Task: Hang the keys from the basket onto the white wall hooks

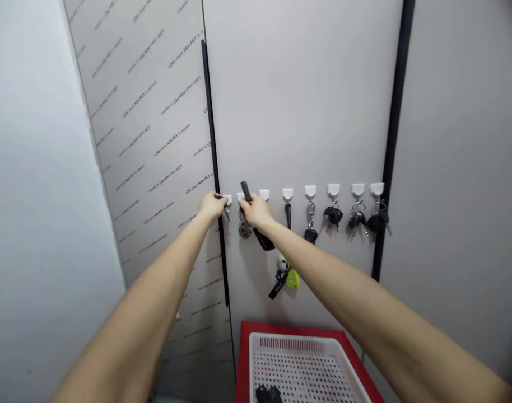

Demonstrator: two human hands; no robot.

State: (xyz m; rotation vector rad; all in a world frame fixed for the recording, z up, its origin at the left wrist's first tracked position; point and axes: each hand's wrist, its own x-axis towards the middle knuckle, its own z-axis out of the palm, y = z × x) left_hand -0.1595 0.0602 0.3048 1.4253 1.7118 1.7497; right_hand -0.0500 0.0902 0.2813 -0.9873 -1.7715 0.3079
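Note:
A row of several white hooks (287,193) runs across a grey cabinet door. My left hand (212,206) is closed at the leftmost hook (227,198), pinching a small key there. My right hand (256,211) is closed on a black strap (246,191) that runs up past the second hook and hangs down below my wrist. A keyring with a green tag (292,278) dangles under my right forearm. A dark fob (244,229) hangs from the second hook beside my right hand. Car keys (334,214) and other bunches hang from the hooks to the right.
A white perforated basket (303,342) sits on a red stool (244,358) below the hooks, with a dark item (268,394) inside. A film-covered panel (155,145) stands open at the left, and black vertical handles (391,134) edge the doors.

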